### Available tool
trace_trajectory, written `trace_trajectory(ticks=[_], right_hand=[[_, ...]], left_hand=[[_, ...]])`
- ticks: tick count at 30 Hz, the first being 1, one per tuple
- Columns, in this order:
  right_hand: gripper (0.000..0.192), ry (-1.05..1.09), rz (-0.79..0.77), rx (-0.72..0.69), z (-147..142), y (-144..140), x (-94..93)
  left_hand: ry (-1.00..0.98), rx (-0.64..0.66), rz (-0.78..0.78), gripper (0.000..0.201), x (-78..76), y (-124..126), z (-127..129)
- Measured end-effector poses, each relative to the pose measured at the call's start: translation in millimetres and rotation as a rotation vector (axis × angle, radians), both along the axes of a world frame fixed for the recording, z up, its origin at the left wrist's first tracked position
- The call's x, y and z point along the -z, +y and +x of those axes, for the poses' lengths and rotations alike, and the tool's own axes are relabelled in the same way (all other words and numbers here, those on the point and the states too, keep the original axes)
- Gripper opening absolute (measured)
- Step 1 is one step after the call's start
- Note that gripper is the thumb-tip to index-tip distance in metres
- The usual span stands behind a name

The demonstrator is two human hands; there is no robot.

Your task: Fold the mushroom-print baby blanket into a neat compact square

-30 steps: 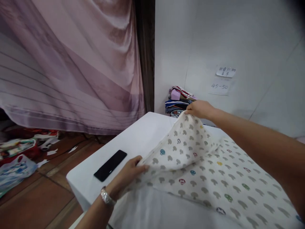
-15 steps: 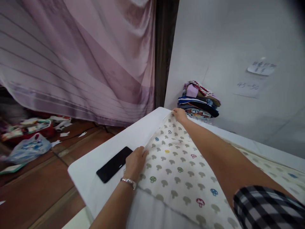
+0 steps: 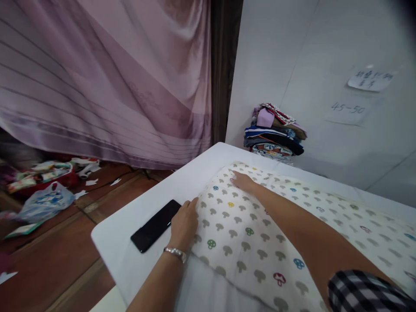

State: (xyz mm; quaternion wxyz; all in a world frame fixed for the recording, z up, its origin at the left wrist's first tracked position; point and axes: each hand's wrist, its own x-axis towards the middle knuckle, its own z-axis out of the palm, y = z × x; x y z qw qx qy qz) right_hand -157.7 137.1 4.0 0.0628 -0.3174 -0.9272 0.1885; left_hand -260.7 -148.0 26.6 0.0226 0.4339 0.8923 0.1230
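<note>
Mushroom-print white cotton cloth (image 3: 292, 225) lies folded over on white table (image 3: 136, 255), both hands flat pressing: left hand (image 3: 184, 223) at near edge (beside black phone (image 3: 156, 225)), right hand (image 3: 242, 181) farther in; fingers open, gripping nothing. Further folds likely remain.

Both hands flat on mushroom-print cloth (image 3: 247, 234), left hand (image 3: 184, 223) beside phone (image 3: 156, 225), right hand (image 3: 242, 181)

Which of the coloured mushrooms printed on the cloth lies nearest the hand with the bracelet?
The green mushroom, just right of the left hand. The yellow and blue ones sit farther up the mushroom cloth.
</note>
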Motion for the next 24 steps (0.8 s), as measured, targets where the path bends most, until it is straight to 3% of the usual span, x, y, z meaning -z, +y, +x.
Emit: trace_trajectory(ticks=[5,11,14,17,22,24], right_hand=[[0.046,-0.082,0.061,-0.026,89,-2,2.3],[0.050,-0.218,0.102,0.357,236,35,14.0],[0.053,-0.263,0.116,0.468,289,38,23.7],[0.051,-0.278,0.123,0.486,306,32,24.6],[0.052,-0.271,0.045,0.455,300,17,7.8],[0.053,-0.243,0.037,0.418,311,6,3.2]], left_hand=[[0.045,-0.017,0.011,0.047,3.1,2,-2],[0.080,0.009,0.015,0.045,6.9,3,-5],[0.089,-0.005,0.006,0.045,4.2,3,-7],[0.095,-0.024,-0.067,0.045,0.9,6,-8],[0.128,-0.023,-0.160,0.043,-3.8,11,-7],[0.162,-0.005,-0.155,0.042,-6.2,11,-6]])
